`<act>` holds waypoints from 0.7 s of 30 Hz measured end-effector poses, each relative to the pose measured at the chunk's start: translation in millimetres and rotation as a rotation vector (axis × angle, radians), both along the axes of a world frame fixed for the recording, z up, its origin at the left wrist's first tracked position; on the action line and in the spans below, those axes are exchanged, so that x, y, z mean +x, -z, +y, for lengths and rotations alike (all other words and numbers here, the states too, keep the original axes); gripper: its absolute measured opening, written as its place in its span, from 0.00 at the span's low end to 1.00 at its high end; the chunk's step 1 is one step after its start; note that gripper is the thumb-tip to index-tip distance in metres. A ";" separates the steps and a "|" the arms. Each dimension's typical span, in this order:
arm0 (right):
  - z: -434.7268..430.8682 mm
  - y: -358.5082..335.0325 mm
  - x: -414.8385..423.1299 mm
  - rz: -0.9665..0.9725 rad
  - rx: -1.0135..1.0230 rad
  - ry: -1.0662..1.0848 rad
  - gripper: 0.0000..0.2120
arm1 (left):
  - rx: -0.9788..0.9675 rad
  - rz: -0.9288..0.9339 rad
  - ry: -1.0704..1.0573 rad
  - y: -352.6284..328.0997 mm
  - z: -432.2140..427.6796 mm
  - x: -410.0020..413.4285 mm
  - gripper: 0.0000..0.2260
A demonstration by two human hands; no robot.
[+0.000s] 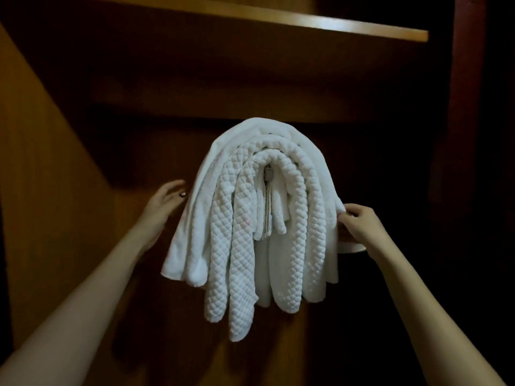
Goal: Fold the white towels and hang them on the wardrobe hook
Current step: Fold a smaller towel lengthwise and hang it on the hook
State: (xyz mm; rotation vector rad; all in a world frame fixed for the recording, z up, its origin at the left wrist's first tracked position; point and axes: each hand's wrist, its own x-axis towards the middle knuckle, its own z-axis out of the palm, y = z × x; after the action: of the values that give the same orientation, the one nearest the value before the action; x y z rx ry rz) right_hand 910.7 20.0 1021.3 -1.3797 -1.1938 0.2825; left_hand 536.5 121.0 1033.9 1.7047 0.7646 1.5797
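While the white towels (pixel 250 218) hang layered over the wardrobe hook (pixel 269 174), right hand (pixel 359 224) pinches their right-side edge and left hand (pixel 164 201) sits just beside them, fingers loosely open.

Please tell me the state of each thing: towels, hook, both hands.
white towels: folded, draped in layers over the hook, hanging.
hook: mostly covered, only its tip shows.
left hand: open, beside the towels' left edge.
right hand: pinches the towels' right edge.

Towels (pixel 245 246) drape over the hook (pixel 269 174), below the shelf (pixel 278 22), inside the wardrobe (pixel 55 162)
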 end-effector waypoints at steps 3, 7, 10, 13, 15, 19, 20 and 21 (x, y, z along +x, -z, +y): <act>-7.1 -31.4 1.2 -0.170 0.025 0.137 0.11 | 0.265 -0.058 -0.018 -35.7 -25.4 22.8 0.14; -15.7 -88.3 -20.3 -0.371 0.384 0.127 0.10 | 0.515 0.231 0.004 -85.7 -45.5 50.5 0.14; -13.0 -129.1 -37.2 -0.343 0.421 -0.121 0.10 | 0.574 0.339 -0.089 -112.2 -41.7 63.1 0.10; 2.0 -160.0 -45.2 -0.411 0.339 -0.200 0.11 | 0.621 0.522 -0.267 -131.5 -30.8 71.9 0.11; 16.9 -170.7 -47.8 -0.464 0.239 -0.201 0.12 | 0.634 0.618 -0.316 -141.3 -26.9 76.1 0.12; 34.1 -174.7 -46.9 -0.521 0.104 -0.252 0.10 | 0.552 0.570 -0.252 -150.0 -20.4 80.3 0.16; 36.3 -174.0 -45.4 -0.513 0.110 -0.261 0.09 | 0.547 0.561 -0.258 -149.2 -18.4 80.9 0.17; 38.0 -172.8 -44.7 -0.515 0.120 -0.253 0.08 | 0.538 0.539 -0.278 -149.3 -16.9 81.1 0.18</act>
State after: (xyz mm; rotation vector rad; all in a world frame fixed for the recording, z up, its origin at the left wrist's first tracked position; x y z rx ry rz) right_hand 866.0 58.0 1194.1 -1.2305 -1.7878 0.0246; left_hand 617.6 104.0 1183.2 2.5753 0.9179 1.6175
